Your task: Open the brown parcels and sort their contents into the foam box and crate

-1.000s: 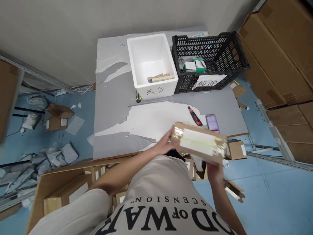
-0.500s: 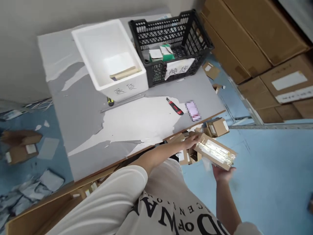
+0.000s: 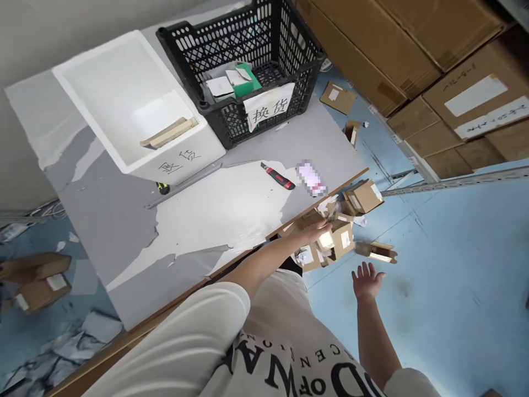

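Observation:
My right hand (image 3: 367, 280) is raised over the blue floor, palm up with its fingers spread and nothing in it. Over the heap of cardboard boxes (image 3: 342, 238) beside the table, my left hand (image 3: 318, 230) reaches out with its fingers stretched. It does not appear to hold anything. A narrow cardboard box (image 3: 376, 252), its side open, lies just beyond my right hand. On the table (image 3: 136, 264) rest a red and black utility knife (image 3: 278, 176) and a pixelated pinkish phone-like object (image 3: 311, 178).
A white foam box (image 3: 99, 118) holding a flat piece and a black plastic crate (image 3: 231, 118) with small boxes stand at the table's back. Large cartons (image 3: 372, 49) are stacked on a rack at right. Scraps and opened boxes (image 3: 41, 275) litter the floor at left.
Both hands have let go of the taped cardboard box they held. My hands are now apart, and a narrow box shows lower down past the right hand. The view has shifted slightly.

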`<state>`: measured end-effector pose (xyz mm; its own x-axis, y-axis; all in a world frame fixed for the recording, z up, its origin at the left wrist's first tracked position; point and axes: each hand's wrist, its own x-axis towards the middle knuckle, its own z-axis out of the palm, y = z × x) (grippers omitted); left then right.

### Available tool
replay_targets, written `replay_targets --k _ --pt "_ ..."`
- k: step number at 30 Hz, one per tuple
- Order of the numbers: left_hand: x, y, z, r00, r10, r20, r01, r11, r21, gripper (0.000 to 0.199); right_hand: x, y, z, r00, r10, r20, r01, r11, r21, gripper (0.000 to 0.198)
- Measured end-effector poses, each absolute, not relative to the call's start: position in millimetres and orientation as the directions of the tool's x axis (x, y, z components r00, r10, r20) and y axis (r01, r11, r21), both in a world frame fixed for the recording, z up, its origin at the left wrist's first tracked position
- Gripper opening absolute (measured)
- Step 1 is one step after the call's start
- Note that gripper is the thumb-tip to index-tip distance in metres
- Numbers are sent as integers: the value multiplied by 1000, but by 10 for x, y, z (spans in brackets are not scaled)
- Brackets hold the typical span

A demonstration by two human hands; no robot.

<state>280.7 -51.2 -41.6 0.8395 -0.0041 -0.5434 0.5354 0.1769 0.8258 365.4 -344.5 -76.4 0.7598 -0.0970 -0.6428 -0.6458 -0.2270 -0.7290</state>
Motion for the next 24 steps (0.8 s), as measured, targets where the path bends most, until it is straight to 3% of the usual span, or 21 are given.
replay_targets --k 5,8,11,14,17,20,24 --pt "2671 -278 -366 864 146 -483 417 333 846 88 3863 -2825 -612 837 88 -539 -506 -247 -826 65" --pt "2515 -71 -342 865 293 -408 292 368 883 90 3967 -2185 -473 860 303 -410 -345 -247 -906 63" --pt "2201 205 -269 798 529 -290 99 360 928 91 3940 -1417 -331 811 552 -191 -102 -188 -977 63" --pt "1692 472 -121 597 784 -169 -62 255 965 89 3734 -628 -190 651 758 -19 65 -81 -995 65" --pt "1036 592 71 339 939 -56 -73 86 994 83 3376 56 -76 447 894 39 102 -8 -995 69" --pt "356 471 224 72 997 22 -3 -22 1000 81 2921 565 -29 250 967 37 55 24 -998 69" --pt "-404 -48 268 -268 957 108 117 -79 990 85 2188 970 -40 -30 998 50 42 51 -998 66"
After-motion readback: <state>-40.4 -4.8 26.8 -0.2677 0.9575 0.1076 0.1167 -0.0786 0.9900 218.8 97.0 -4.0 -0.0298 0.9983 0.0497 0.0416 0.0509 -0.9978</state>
